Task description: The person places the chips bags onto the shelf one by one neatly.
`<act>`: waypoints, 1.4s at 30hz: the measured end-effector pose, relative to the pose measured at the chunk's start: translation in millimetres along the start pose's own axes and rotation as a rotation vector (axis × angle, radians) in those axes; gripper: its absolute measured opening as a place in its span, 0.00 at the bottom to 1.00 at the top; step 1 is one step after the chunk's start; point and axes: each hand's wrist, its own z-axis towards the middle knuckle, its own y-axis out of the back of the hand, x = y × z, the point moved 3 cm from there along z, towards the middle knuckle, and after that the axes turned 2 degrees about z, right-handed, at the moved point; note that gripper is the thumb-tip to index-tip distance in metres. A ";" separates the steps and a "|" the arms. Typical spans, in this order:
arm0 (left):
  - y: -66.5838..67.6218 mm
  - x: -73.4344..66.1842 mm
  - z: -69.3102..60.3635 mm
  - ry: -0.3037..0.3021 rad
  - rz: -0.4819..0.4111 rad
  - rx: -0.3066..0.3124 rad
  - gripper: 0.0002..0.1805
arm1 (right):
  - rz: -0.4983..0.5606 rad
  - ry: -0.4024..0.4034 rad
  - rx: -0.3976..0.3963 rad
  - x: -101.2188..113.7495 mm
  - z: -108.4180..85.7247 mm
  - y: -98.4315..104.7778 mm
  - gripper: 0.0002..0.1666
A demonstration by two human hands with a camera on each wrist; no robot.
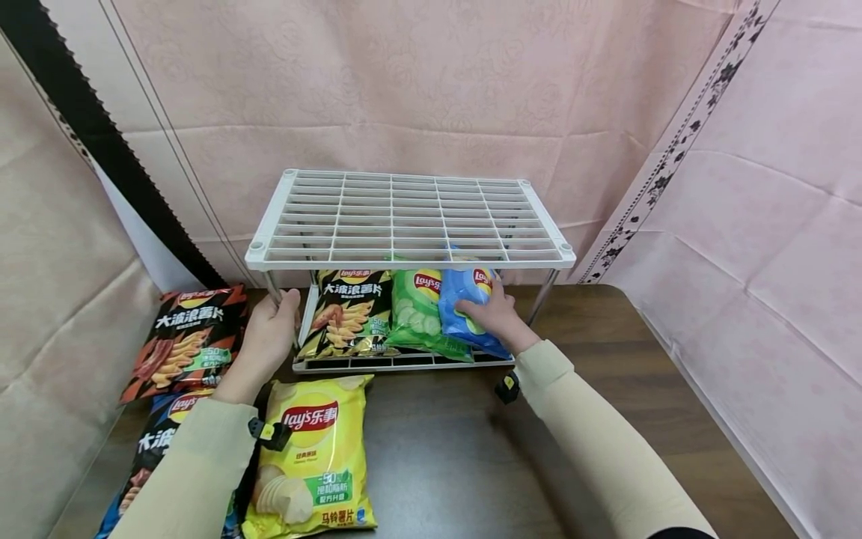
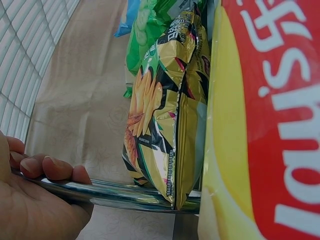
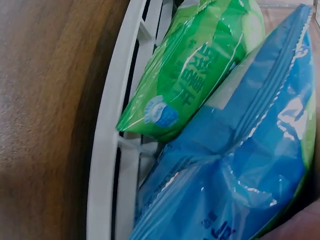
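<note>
In the head view: clamped round the front left post [image 1: 271, 283] of the white wire rack [image 1: 411, 264] with the left hand [image 1: 266, 338], likely to steady it; pinching the blue Lay's bag [image 1: 459, 290] with the right hand [image 1: 498, 314], thumb across its front, apparently to hold it in place at the right end of the lower shelf [image 1: 404, 366]. Lined up there beside the green Lay's bag [image 1: 416, 314] and the black-and-gold Lay's bag [image 1: 346, 314], fronts outward, presumably for display. Laid on the desk [image 1: 438, 449] before the rack: the yellow Lay's bag [image 1: 323, 453], perhaps for easy reach.

In the left wrist view: curled over the post with the fingers [image 2: 57, 169], near the black-and-gold Lay's bag.

In the right wrist view: overlapping the green Lay's bag with the blue, perhaps for want of width; impossible to tell the right hand's grip from the sliver showing.
</note>
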 end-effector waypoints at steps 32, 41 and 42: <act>5.3 -6.0 -7.0 0.052 0.027 0.176 0.37 | 0.041 0.562 -0.223 -20.7 -80.2 34.6 0.37; 15.6 -5.7 -31.8 0.056 0.163 0.255 0.49 | 0.172 0.556 -0.523 -42.9 -78.4 56.6 0.30; 15.9 -5.0 -35.4 0.064 0.180 0.272 0.50 | 0.184 0.537 -0.548 -44.8 -76.3 57.9 0.31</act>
